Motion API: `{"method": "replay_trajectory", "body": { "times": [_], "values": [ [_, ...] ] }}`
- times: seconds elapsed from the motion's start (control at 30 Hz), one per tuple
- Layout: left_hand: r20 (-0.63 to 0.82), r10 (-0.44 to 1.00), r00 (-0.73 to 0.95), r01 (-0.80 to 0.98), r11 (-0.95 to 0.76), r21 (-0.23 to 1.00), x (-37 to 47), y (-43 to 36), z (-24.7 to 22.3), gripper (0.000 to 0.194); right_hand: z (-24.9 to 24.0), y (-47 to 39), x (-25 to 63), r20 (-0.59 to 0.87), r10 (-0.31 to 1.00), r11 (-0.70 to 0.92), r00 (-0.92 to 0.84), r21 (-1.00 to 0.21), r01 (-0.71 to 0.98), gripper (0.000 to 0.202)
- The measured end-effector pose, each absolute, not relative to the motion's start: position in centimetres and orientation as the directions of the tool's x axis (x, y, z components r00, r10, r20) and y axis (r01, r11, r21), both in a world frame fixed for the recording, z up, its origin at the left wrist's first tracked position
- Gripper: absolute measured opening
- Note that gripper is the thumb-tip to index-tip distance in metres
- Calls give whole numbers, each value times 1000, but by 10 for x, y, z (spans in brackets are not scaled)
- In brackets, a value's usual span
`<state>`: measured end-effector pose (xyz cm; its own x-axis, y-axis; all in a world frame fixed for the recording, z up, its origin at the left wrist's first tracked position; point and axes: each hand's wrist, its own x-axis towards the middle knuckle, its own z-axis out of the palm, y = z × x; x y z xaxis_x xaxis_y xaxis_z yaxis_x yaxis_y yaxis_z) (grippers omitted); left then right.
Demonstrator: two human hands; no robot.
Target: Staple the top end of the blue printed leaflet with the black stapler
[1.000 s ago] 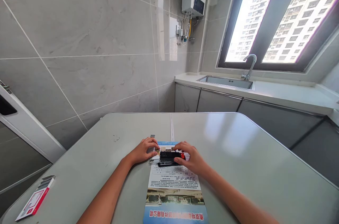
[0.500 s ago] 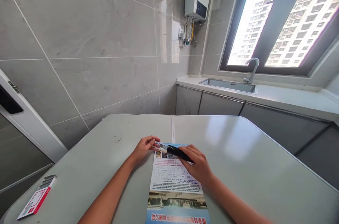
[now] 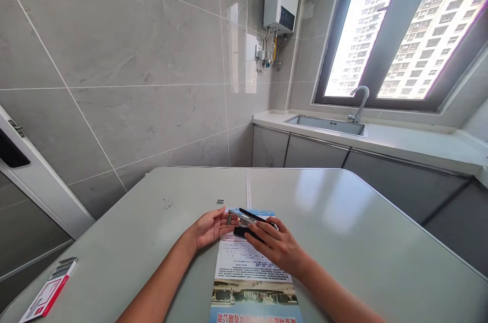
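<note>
A black stapler [image 3: 249,220] is in my right hand [image 3: 278,244], its top, metal magazine and base spread apart over the printed sheet. The fingers of that hand wrap round its rear end. My left hand [image 3: 211,229] is turned partly palm up at the stapler's front tip. A small grey strip of staples [image 3: 229,219] shows against its fingers, by the thumb; the exact grip is hard to see. Under both hands lies the printed sheet [image 3: 253,267], with pictures, a table and red lettering. Small staple strips [image 3: 220,201] lie on the table beyond my left hand.
A red and white box [image 3: 49,290] lies at the left edge of the pale table [image 3: 152,257]. Behind the table is a counter with a sink [image 3: 328,123] and a faucet [image 3: 360,101]. A white door frame [image 3: 46,175] stands at the left.
The stapler has spread apart in my right hand, its parts now visibly separated. My left hand has turned more palm up and shifted slightly down; staple strips behind it now show.
</note>
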<state>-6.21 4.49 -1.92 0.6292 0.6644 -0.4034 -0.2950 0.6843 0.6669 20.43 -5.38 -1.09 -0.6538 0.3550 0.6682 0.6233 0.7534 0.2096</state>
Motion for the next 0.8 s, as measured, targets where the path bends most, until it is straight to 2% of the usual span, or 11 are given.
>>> {"method": "replay_trajectory", "body": {
  "times": [0.1, 0.17, 0.2, 0.27, 0.33, 0.4, 0.47, 0.57, 0.7, 0.8],
  "values": [
    [-398, 701, 592, -333, 663, 671, -62, 47, -21, 30, -13, -50, 204, 743, 326, 733, -585, 192, 652, 37],
    [-399, 732, 552, -366, 643, 673, -63, 48, -21, 25, -15, -47, 204, 814, 355, 733, -459, 62, 677, 39],
    [-397, 755, 522, -386, 624, 679, -63, 49, -20, 23, -15, -45, 204, 836, 399, 735, -377, -46, 677, 39],
    [-373, 821, 432, -435, 552, 712, -64, 52, -19, 21, -15, -42, 204, 801, 568, 701, -192, -348, 622, 34],
    [-338, 878, 338, -451, 467, 761, -65, 54, -19, 21, -16, -39, 207, 621, 781, 567, -62, -665, 485, 26],
    [-301, 912, 278, -428, 398, 812, -65, 56, -19, 22, -17, -36, 209, 406, 912, 399, -55, -852, 338, 28],
    [-244, 937, 249, -380, 326, 865, -65, 56, -21, 20, -18, -35, 211, 299, 946, 321, -123, -917, 238, 33],
    [-112, 970, 216, -288, 173, 942, -63, 56, -24, 19, -17, -37, 210, 251, 933, 302, -258, -937, 178, 39],
    [52, 970, 238, -155, -14, 988, -60, 55, -26, 42, -13, -42, 206, 194, 912, 285, -362, -933, 219, 40],
    [142, 956, 258, -73, -127, 989, -58, 54, -26, 47, -14, -44, 203, 178, 904, 305, -390, -905, 295, 39]
  ]
}}
